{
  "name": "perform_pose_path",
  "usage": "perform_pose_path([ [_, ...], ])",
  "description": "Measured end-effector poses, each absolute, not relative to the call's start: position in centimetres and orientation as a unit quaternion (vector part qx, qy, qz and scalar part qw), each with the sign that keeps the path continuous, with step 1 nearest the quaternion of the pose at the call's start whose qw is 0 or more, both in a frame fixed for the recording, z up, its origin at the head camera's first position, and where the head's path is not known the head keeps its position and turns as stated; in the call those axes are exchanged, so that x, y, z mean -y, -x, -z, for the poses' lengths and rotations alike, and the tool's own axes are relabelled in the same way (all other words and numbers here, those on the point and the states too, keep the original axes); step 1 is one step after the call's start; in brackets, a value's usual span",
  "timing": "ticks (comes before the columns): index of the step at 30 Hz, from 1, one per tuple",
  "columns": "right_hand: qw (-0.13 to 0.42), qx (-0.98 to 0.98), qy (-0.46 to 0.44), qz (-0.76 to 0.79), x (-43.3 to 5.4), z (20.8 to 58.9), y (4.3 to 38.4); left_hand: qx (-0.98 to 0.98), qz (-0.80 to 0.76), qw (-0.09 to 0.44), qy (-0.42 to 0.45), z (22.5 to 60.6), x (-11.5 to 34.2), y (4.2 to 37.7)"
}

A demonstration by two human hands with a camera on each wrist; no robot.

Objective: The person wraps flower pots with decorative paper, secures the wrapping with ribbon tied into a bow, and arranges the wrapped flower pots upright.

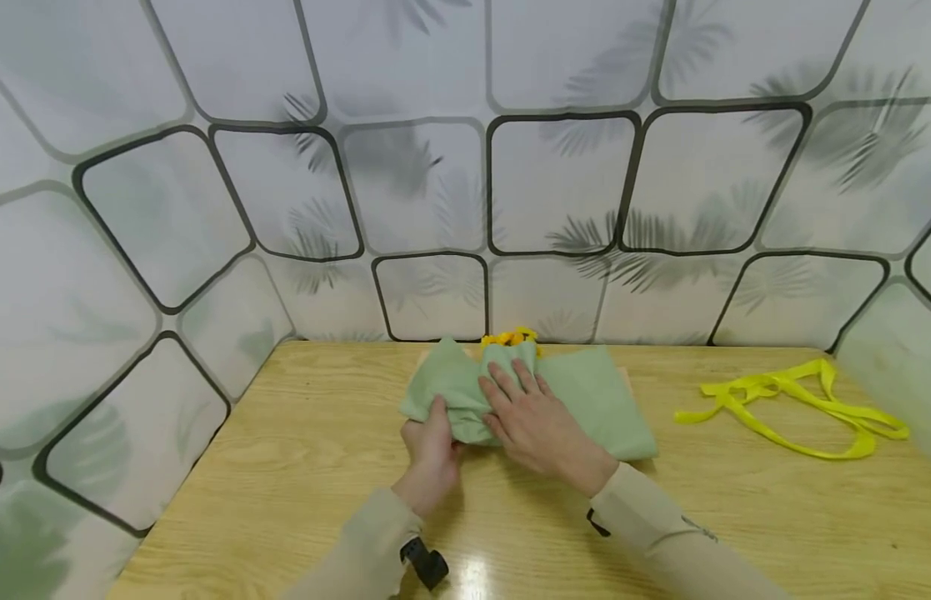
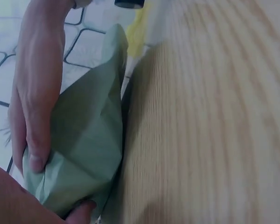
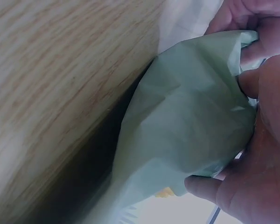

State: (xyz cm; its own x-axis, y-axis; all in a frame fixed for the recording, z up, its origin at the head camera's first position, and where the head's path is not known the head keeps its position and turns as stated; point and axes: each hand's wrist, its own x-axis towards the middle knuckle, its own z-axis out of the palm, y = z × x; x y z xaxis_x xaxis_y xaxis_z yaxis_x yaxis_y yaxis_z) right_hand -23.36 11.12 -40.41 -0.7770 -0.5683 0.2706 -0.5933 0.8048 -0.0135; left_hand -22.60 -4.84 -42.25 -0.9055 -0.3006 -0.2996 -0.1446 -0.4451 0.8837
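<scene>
A sheet of pale green wrapping paper (image 1: 596, 387) lies creased and folded near the back edge of the table. Yellow flowers (image 1: 508, 337) show just past its far edge; what lies under the folds is hidden. My left hand (image 1: 431, 450) pinches the paper's near left part, thumb on top and the other fingers underneath. Spread over the middle folds, my right hand (image 1: 536, 417) presses down with fairly straight fingers. In the right wrist view, the right hand's fingers (image 3: 205, 186) touch the bulging green paper (image 3: 186, 116).
A loose yellow ribbon (image 1: 791, 396) lies in loops on the right side of the wooden table (image 1: 300, 467). Behind the table hangs a pale patterned curtain (image 1: 563, 183) with dark outlines and leaf prints. A black strap device (image 1: 426, 565) is on the left wrist.
</scene>
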Motion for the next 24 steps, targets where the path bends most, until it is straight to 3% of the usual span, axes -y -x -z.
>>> perform_pose_path([
  [5, 0.128, 0.939, -0.314, -0.051, -11.2, 40.4, 23.3, 0.565, 0.789, 0.057, -0.234, 41.0, 7.0, 23.8],
  [8, 0.13, 0.938, -0.316, -0.054, -11.3, 40.4, 23.3, 0.624, 0.752, -0.002, -0.214, 39.9, 9.4, 25.1],
  [12, 0.129, 0.94, -0.313, -0.052, -11.5, 40.3, 23.3, 0.787, 0.601, -0.09, -0.106, 39.5, 12.3, 26.6],
  [16, 0.119, 0.943, -0.308, -0.044, -11.6, 40.3, 23.4, 0.874, 0.481, -0.059, -0.026, 39.9, 13.5, 27.4],
  [24, 0.125, 0.939, -0.315, -0.058, -11.5, 40.3, 23.2, 0.929, 0.368, -0.029, 0.008, 39.3, 13.7, 27.2],
])
